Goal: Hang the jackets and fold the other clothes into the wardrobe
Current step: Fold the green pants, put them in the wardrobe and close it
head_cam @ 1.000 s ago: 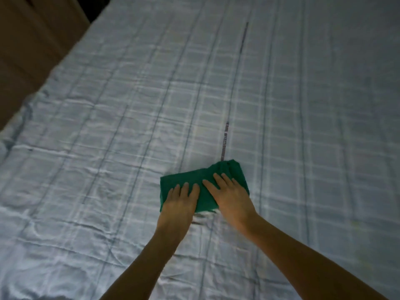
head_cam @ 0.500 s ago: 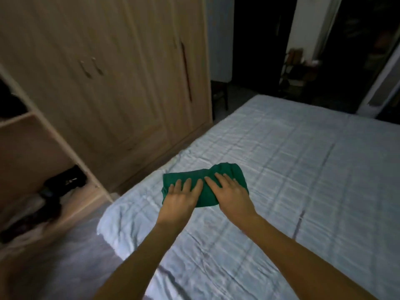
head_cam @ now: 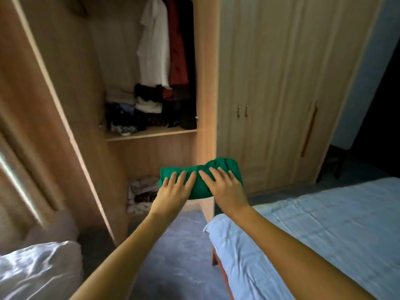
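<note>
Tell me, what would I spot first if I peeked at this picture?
The bright green folded cloth in the middle, held up in the air by the left hand and right hand, fingers flat on top. Behind it the wardrobe stands open, with a white garment and a red garment hanging above a shelf piled with dark folded clothes. A pale blue bed fills the lower right.

Your arms stretch forward side by side; your left hand point(head_cam: 174, 188) and right hand point(head_cam: 226, 188) hold the folded green cloth point(head_cam: 200, 188), fingers point(head_cam: 183, 176) spread flat on top, thumbs hidden underneath.
</note>
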Available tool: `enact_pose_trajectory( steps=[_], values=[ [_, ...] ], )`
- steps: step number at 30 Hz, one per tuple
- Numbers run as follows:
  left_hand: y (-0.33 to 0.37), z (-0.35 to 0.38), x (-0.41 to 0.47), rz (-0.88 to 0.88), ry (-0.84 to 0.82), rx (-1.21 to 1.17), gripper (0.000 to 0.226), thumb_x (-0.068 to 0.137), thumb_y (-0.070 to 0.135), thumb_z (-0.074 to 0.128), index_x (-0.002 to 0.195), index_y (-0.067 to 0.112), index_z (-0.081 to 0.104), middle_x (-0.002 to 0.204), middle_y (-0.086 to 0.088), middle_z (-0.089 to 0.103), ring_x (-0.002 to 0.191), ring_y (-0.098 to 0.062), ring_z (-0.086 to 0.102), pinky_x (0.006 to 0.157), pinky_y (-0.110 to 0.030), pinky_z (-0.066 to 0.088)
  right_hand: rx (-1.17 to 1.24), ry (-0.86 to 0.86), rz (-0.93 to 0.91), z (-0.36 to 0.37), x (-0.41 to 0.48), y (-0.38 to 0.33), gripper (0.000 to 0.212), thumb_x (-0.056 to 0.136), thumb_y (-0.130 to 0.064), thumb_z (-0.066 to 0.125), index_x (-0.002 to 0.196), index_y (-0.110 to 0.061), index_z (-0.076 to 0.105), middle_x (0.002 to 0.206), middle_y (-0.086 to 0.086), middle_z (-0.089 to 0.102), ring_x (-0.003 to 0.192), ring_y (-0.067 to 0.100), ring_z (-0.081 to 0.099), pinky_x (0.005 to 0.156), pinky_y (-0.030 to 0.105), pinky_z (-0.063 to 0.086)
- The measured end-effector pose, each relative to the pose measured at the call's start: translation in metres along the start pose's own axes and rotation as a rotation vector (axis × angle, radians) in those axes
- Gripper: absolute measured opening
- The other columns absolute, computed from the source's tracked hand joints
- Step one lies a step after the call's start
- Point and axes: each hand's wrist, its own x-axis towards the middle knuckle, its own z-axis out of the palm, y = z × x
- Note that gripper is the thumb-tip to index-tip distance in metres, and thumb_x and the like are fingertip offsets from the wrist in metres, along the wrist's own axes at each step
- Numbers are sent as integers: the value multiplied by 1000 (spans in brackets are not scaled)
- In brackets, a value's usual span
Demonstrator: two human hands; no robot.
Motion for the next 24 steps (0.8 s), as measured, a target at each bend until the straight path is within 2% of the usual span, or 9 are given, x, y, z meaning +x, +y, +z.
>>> enact_pose_trajectory(
  steps=[2, 3, 5, 7, 10, 14, 18, 22, 24],
  values=[
    [-33, -7, -13, -51, 11, 3, 79, 59, 12, 82, 126, 7, 41, 109, -19, 65, 94, -42, 64, 69, -47, 57, 17, 27, -52, 0, 26, -27, 37, 84, -14, 43, 111, -22, 67, 103, 10, 68, 91, 32, 67, 72, 46, 57],
    [-46, -9, -18, -72, 25, 21, 74, 63, 13, 79, 126, 6, 41, 109, -19, 65, 94, -41, 64, 69, -47, 57, 24, 38, -77, 1, 37, -37, 38, 84, -15, 43, 112, -22, 68, 104, 11, 68, 91, 32, 67, 72, 46, 57],
    [-70, -10, -22, -108, 72, 67, 52, 77, 16, 58, 126, 7, 41, 109, -18, 66, 94, -40, 65, 70, -45, 57, 38, 65, -125, 7, 59, -54, 39, 84, -15, 43, 113, -22, 68, 104, 11, 69, 93, 33, 67, 74, 47, 57],
    [-92, -7, -19, -138, 91, 90, 47, 80, 15, 49, 126, 7, 42, 108, -18, 66, 94, -39, 65, 70, -45, 57, 55, 83, -160, 18, 81, -63, 39, 85, -15, 42, 115, -20, 67, 106, 12, 68, 98, 34, 66, 75, 49, 56],
    [-119, 0, -2, -181, 91, 127, 54, 76, 13, 61, 126, 7, 42, 109, -18, 66, 95, -39, 65, 70, -46, 57, 85, 100, -199, 40, 116, -68, 40, 85, -14, 42, 118, -19, 65, 108, 14, 67, 103, 35, 64, 77, 51, 56],
    [-148, 21, 31, -234, 31, 124, 83, 57, 18, 85, 126, 7, 41, 110, -19, 66, 96, -40, 65, 71, -48, 57, 137, 136, -227, 84, 158, -64, 40, 85, -14, 41, 116, -19, 66, 106, 14, 68, 101, 34, 66, 74, 50, 57],
    [-172, 53, 79, -241, -4, 142, 93, 49, 16, 89, 127, 7, 40, 112, -17, 66, 97, -38, 65, 72, -47, 58, 185, 110, -219, 148, 199, -45, 41, 85, -14, 41, 119, -19, 64, 108, 13, 67, 101, 33, 65, 76, 49, 57],
    [-193, 81, 143, -236, -23, 172, 88, 54, 12, 86, 128, 8, 40, 115, -14, 65, 100, -38, 64, 74, -46, 57, 250, 127, -219, 203, 247, -11, 41, 84, -13, 43, 120, -19, 62, 108, 13, 67, 99, 33, 66, 77, 47, 57],
    [-205, 93, 177, -237, -23, 187, 86, 54, 11, 86, 127, 8, 41, 114, -14, 65, 99, -38, 65, 74, -47, 57, 274, 131, -210, 227, 274, 7, 40, 81, -10, 57, 120, -18, 61, 108, 12, 67, 99, 32, 66, 77, 47, 57]
  ],
)
